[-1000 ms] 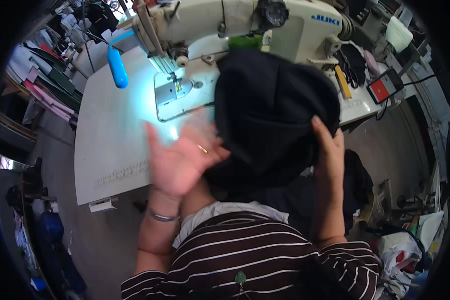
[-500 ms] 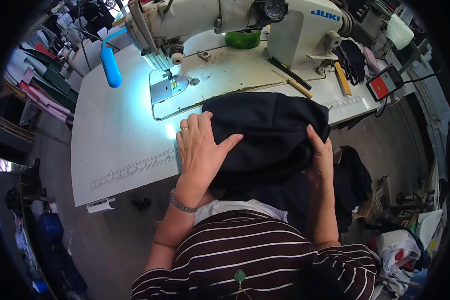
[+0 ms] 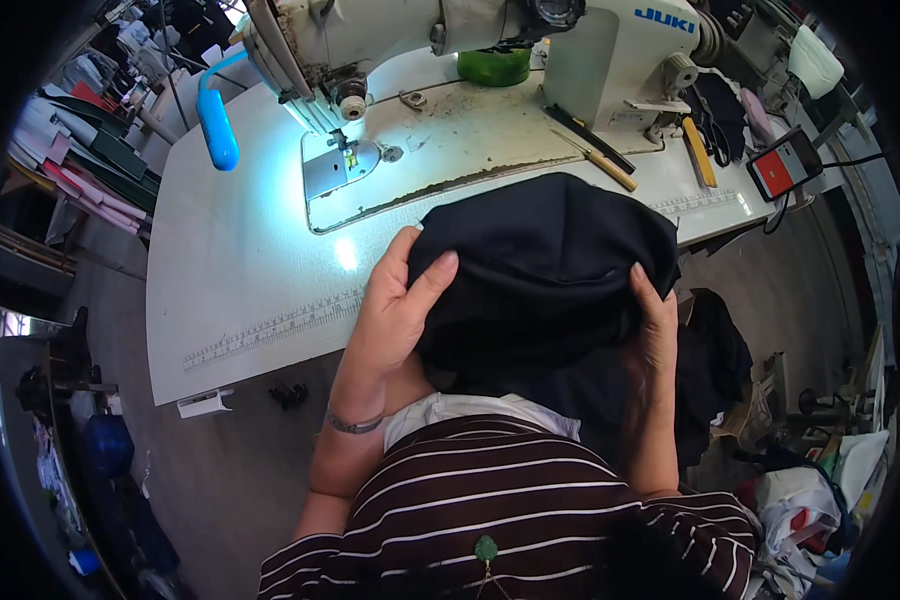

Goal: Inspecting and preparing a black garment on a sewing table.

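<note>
A dark navy or black piece of fabric (image 3: 555,240) is stretched between my hands over the table's front edge, its lower part hanging toward my lap. My left hand (image 3: 395,300) grips its left side, thumb on top and fingers hidden underneath. On the right side my right hand (image 3: 654,320) pinches the cloth with the thumb above, the other fingers mostly out of sight. Beyond the cloth stands a white sewing machine (image 3: 610,75); its lit needle and presser foot (image 3: 350,155) are to the left of the fabric and apart from it.
On the white table (image 3: 230,270) lie a wooden-handled awl (image 3: 610,170), a black tool (image 3: 588,138) and a yellow-handled cutter (image 3: 699,152). A blue lamp (image 3: 217,130) hangs at left. A phone-like device (image 3: 783,168) sits at the right edge. More dark cloth (image 3: 715,345) hangs at right.
My left hand has gone from lying spread on the fabric to gripping its left edge from below. The cloth is lifted and opened out a little more; my right hand keeps its hold.
</note>
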The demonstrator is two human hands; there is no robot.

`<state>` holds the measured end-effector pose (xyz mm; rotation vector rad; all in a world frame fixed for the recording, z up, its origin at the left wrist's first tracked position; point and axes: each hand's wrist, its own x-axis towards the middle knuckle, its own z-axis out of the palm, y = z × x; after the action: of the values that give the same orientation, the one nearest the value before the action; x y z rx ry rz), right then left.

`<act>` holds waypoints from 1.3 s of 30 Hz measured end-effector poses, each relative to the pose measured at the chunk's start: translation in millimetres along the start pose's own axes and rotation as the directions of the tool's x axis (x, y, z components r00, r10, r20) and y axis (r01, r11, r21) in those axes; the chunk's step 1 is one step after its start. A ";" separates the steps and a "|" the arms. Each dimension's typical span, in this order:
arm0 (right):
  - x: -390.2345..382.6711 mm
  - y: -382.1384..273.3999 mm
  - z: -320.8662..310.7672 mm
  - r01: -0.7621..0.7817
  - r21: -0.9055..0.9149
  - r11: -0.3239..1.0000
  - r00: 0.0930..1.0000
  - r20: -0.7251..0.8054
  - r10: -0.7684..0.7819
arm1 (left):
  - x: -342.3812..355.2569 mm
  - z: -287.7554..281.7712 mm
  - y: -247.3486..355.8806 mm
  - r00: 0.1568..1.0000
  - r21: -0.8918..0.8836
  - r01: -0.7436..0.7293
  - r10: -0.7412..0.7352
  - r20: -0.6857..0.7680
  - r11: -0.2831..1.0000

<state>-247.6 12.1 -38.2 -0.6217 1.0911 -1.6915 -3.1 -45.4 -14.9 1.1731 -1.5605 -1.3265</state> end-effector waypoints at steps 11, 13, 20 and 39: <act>-5.8 3.8 -4.1 -0.113 0.030 0.993 0.991 -0.068 0.115 | -10.3 26.1 17.6 0.991 -0.658 -0.116 0.045 -0.123 0.744; -8.9 3.0 -1.7 -0.122 0.020 0.992 0.986 -0.114 0.123 | -12.3 26.9 21.2 0.989 -0.568 -0.139 0.088 -0.117 0.811; -19.9 -0.4 2.0 -0.066 -0.106 0.992 0.985 -0.166 0.048 | -10.8 24.0 7.3 0.937 -0.258 -0.292 0.222 -0.269 0.921; -31.0 -8.9 54.3 0.896 -0.438 -0.068 0.339 0.776 -0.532 | -23.6 37.4 24.3 0.956 -0.341 -0.287 0.245 -0.162 0.895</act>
<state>-196.3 21.3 -2.6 -2.6283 1.3546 -1.5397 -35.6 -11.2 3.0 0.7615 -1.2714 -1.2691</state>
